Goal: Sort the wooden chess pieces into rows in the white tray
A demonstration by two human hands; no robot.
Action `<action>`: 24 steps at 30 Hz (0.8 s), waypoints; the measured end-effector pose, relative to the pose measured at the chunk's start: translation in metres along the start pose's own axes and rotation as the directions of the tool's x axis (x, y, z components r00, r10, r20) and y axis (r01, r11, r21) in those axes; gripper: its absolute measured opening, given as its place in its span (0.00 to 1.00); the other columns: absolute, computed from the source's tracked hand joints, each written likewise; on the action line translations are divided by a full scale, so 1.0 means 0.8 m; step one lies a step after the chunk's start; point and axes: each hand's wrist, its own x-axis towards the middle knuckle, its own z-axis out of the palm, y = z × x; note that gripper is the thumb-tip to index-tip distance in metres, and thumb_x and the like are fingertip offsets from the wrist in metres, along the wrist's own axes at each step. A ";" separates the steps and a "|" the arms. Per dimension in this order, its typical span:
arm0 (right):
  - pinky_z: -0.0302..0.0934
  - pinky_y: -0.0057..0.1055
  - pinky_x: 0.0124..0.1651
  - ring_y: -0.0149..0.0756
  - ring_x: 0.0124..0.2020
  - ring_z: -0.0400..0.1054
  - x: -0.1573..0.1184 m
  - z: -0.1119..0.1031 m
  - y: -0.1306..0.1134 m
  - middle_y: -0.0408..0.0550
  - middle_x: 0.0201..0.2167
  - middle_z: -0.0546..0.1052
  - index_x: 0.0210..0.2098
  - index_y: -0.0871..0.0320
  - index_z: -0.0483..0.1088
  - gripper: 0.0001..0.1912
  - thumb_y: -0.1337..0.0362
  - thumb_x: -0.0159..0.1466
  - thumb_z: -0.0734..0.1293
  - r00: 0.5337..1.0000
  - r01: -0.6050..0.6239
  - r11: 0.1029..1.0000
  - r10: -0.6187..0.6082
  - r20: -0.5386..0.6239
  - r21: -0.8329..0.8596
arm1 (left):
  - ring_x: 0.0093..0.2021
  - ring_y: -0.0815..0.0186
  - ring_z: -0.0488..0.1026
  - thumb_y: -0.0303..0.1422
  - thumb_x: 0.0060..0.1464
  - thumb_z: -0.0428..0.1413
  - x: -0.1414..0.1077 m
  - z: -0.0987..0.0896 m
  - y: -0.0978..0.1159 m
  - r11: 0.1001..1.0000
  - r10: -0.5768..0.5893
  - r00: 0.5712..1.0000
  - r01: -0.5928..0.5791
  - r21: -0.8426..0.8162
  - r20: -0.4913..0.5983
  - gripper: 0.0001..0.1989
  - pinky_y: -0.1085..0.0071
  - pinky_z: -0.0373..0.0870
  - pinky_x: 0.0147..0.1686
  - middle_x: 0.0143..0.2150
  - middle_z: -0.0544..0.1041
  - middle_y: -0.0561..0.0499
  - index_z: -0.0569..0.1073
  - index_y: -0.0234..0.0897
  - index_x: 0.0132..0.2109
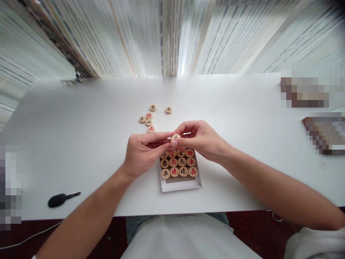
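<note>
Both hands meet over the upper part of an open white box. Between their fingertips is a round wooden xiangqi piece with a dark mark on its face. My right hand pinches it, the thumb across its front edge. From the other side my left hand closes its fingertips on the piece's left edge. Under the hands, xiangqi pieces lie in rows in the box, with red and black characters, among them a black piece and a red piece. The hands hide the box's far end.
Beyond my left hand, several loose xiangqi pieces lie on the white table, one piece apart from the rest. A black hairbrush is near the front left edge. Striped curtains hang along the back. Blurred-out items are at both sides.
</note>
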 end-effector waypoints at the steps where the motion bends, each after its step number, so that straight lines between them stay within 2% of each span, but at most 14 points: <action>1: 0.73 0.30 0.36 0.38 0.32 0.81 0.000 0.000 0.000 0.47 0.28 0.84 0.33 0.59 0.82 0.17 0.63 0.48 0.87 1.000 0.002 1.000 -0.002 -0.007 -0.020 | 0.39 0.58 0.89 0.28 0.50 0.75 0.000 0.000 0.000 1.000 0.004 1.000 -0.004 0.001 0.009 0.17 0.69 0.89 0.41 0.41 0.89 0.48 0.88 0.42 0.48; 7: 0.68 0.28 0.29 0.31 0.25 0.73 -0.002 0.001 -0.006 0.46 0.24 0.81 0.29 0.60 0.81 0.17 0.58 0.50 0.87 0.997 0.071 0.994 -0.069 0.030 -0.083 | 0.39 0.59 0.88 0.27 0.52 0.74 -0.001 -0.001 -0.001 0.998 0.037 0.997 -0.040 0.042 0.064 0.16 0.68 0.89 0.42 0.41 0.89 0.47 0.88 0.40 0.49; 15: 0.70 0.27 0.30 0.33 0.27 0.76 -0.004 0.002 -0.005 0.48 0.26 0.83 0.32 0.61 0.84 0.13 0.59 0.56 0.84 0.974 0.222 0.962 -0.214 0.068 -0.157 | 0.39 0.60 0.88 0.24 0.50 0.74 0.000 -0.003 -0.004 0.998 0.067 0.996 -0.067 0.007 0.060 0.15 0.69 0.89 0.43 0.40 0.89 0.49 0.88 0.39 0.46; 18: 0.73 0.27 0.32 0.34 0.29 0.78 -0.002 0.001 -0.004 0.48 0.29 0.84 0.37 0.59 0.86 0.10 0.61 0.58 0.83 0.939 0.345 0.915 -0.335 0.085 -0.210 | 0.40 0.62 0.88 0.23 0.52 0.73 0.001 -0.003 -0.003 0.995 0.100 0.995 -0.100 0.014 0.018 0.14 0.70 0.89 0.44 0.42 0.89 0.49 0.87 0.39 0.46; 21: 0.75 0.27 0.35 0.35 0.34 0.79 0.000 -0.002 -0.004 0.49 0.34 0.84 0.42 0.56 0.87 0.09 0.64 0.61 0.81 0.875 0.481 0.819 -0.473 0.107 -0.312 | 0.41 0.65 0.87 0.21 0.52 0.72 0.003 -0.002 -0.002 0.987 0.157 0.987 -0.156 0.036 -0.021 0.15 0.73 0.87 0.45 0.42 0.89 0.51 0.87 0.40 0.45; 24: 0.76 0.28 0.37 0.36 0.37 0.80 0.000 -0.005 -0.004 0.51 0.38 0.84 0.45 0.54 0.87 0.10 0.67 0.63 0.79 0.831 0.547 0.750 -0.539 0.135 -0.371 | 0.41 0.67 0.87 0.20 0.51 0.73 0.004 -0.002 -0.002 0.976 0.213 0.975 -0.209 0.067 -0.059 0.15 0.75 0.86 0.45 0.41 0.89 0.52 0.87 0.40 0.44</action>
